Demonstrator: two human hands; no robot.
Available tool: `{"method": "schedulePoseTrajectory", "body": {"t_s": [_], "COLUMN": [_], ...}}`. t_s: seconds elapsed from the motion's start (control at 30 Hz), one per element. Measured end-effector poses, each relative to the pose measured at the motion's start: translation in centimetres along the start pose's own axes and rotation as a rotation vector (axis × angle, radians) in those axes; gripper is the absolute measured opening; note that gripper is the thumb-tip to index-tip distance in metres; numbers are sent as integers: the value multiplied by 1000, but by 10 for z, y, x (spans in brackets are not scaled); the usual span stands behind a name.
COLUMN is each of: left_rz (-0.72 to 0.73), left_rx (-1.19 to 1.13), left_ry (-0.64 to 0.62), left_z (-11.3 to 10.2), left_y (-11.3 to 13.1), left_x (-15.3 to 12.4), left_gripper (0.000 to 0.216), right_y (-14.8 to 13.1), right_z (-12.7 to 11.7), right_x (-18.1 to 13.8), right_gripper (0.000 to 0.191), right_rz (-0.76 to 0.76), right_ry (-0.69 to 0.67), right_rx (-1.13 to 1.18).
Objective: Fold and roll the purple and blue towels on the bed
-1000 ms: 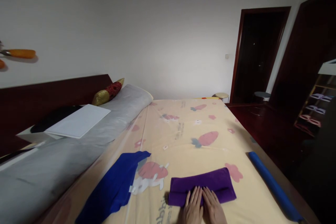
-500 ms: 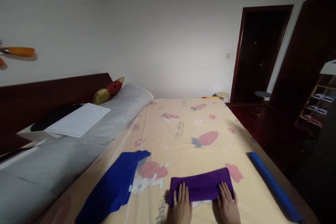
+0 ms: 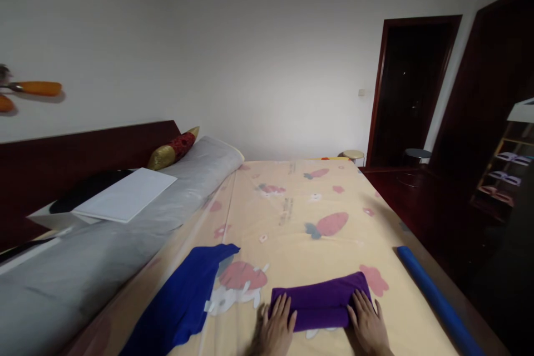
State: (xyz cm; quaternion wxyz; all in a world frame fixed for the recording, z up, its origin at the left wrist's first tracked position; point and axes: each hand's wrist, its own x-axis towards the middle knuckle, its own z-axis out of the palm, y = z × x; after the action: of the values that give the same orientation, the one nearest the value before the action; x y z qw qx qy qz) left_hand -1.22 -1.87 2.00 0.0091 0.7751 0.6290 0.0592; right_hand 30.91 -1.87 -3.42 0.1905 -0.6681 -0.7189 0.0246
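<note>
A purple cloth (image 3: 321, 303), folded into a long flat strip, lies on the patterned bedsheet (image 3: 287, 256) right in front of me. My left hand (image 3: 277, 322) rests on its left end, fingers stretched out and the thumb apart. On the right end lies my right hand (image 3: 367, 320), also flat with its fingers spread. Neither hand grips the cloth; both touch it from above. To the left, a dark blue cloth (image 3: 179, 295) with a small white tag is spread unevenly on the sheet.
A blue roll (image 3: 438, 297) lies along the bed's right edge. Grey rolled bedding (image 3: 167, 206) runs along the left, bearing a white board (image 3: 127, 194) and a red-gold pillow (image 3: 173, 150). Stools (image 3: 353, 154) and a shoe rack (image 3: 503, 178) stand beyond the bed.
My left hand has shifted slightly left and its thumb has moved apart from the fingers. My right hand has moved a little outward along the purple cloth's end. The view has tilted slightly up.
</note>
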Motion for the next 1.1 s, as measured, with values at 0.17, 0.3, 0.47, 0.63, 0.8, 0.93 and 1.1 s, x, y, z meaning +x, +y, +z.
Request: {"method": "schedulePoseTrajectory", "body": {"t_s": [0.17,0.3,0.47,0.63,0.8,0.93,1.1], "left_rz": [65,66,-69,-102,-71,-34,131], "left_rx": [-103,-155,-38,9,13,12,46], "left_ry": [2,-92,-60,-35,-26,-14,200], "left_z": [18,24,11,14,14,3,3], "left_y": [59,74,25,12,17,16,-6], "left_x": [21,37,36,31,33,35,13], "left_gripper": [50,50,55,55,54,52,49], "right_y": [-56,-64,-3,16,18,20,14], "right_z": [-1,-12,-18,-4,5,2,-12], "right_x": [19,33,38,33,31,36,22], "right_gripper": [48,53,68,66,65,61,52], "right_rz": [-120,-144,141,149,126,94,-9], "right_ry": [-146,-304,-266,-231,-203,-177,-29], "right_rx": [110,131,14,1,11,-10,-48]}}
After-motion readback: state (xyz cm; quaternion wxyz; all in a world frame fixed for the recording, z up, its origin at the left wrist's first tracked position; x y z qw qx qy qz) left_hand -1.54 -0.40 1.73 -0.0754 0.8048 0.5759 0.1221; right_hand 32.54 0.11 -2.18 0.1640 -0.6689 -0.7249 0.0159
